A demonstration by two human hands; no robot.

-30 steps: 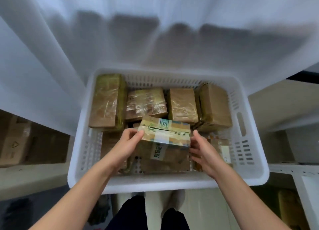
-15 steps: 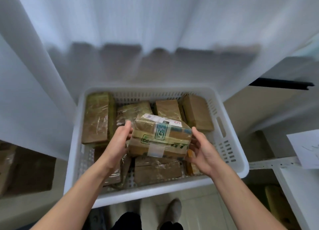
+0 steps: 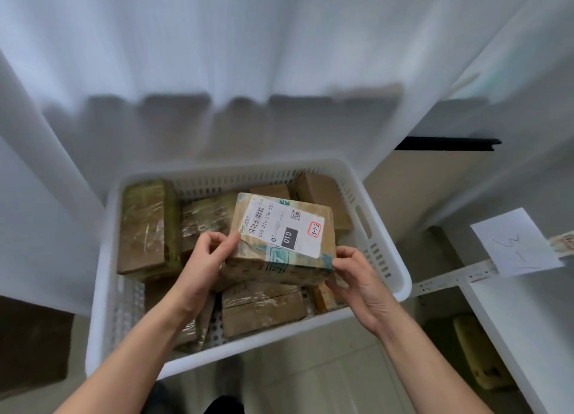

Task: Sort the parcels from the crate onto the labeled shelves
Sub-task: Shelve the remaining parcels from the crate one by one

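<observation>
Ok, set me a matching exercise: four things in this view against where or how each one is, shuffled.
Things:
1. labelled parcel
2. crate
3. paper sign
4. long taped parcel

Places or states:
A. at the shelf on the right
B. held up between left hand and right hand
C. white, slotted, below the hands
D. in the crate's far left corner

Pairs: 1-B, 2-C, 3-A, 4-D.

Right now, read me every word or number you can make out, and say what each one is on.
"3-1-2": handwritten in a red box on the white label of the held parcel.
"010": white on the label's black patch.
"010 010-L30-551": beside the label's barcode.
Label's small print and green tape logo: too small.
Paper sheet at right: handwriting unclear.
</observation>
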